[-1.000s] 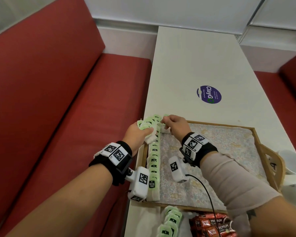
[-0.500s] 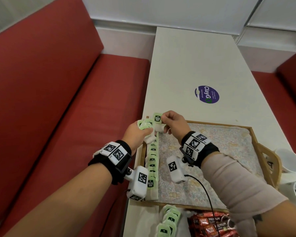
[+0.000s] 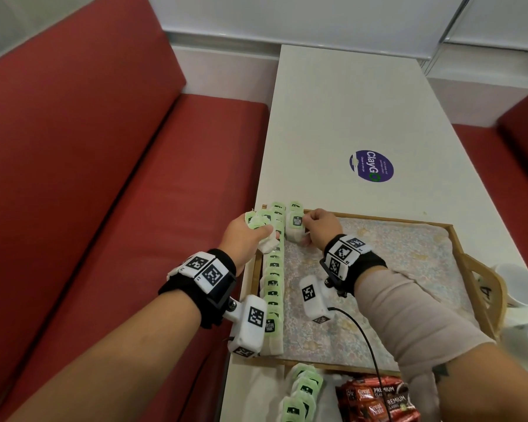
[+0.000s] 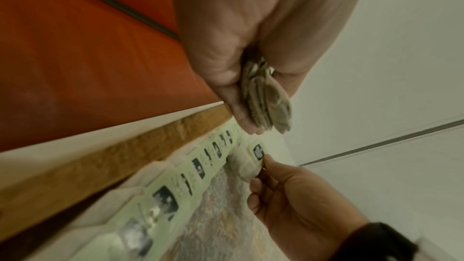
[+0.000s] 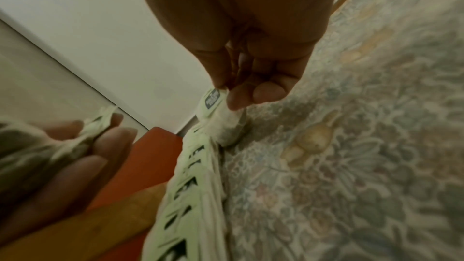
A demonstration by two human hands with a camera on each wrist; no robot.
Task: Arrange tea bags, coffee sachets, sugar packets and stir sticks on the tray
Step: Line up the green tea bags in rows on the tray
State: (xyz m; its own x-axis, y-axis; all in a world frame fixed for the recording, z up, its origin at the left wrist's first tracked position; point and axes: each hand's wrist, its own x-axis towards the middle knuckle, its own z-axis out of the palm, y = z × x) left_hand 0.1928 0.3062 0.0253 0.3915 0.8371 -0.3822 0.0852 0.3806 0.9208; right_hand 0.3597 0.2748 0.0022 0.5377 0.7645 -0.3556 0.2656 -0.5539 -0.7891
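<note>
A wooden tray (image 3: 476, 287) with a floral cloth liner lies on the white table. Along its left edge runs a row of green-tagged tea bags (image 3: 273, 287) (image 4: 198, 168) (image 5: 191, 182). My left hand (image 3: 250, 236) (image 4: 246, 78) holds a bunch of tea bags (image 3: 261, 222) (image 4: 268, 102) just outside the tray's far left corner. My right hand (image 3: 317, 228) (image 5: 241, 90) pinches one tea bag (image 3: 295, 228) (image 4: 247, 161) (image 5: 220, 118) by its top, and the bag's bottom touches the liner beside the far end of the row.
More tea bags (image 3: 302, 394) and red coffee sachets (image 3: 375, 400) lie on the table in front of the tray. White cups (image 3: 521, 284) stand at the right. A red bench (image 3: 104, 208) runs along the table's left edge. A round purple sticker (image 3: 371, 166) marks the table beyond the tray.
My right hand has drawn one tea bag from the bunch in my left hand and lowered it onto the liner by the row's far end. The left hand has hardly moved.
</note>
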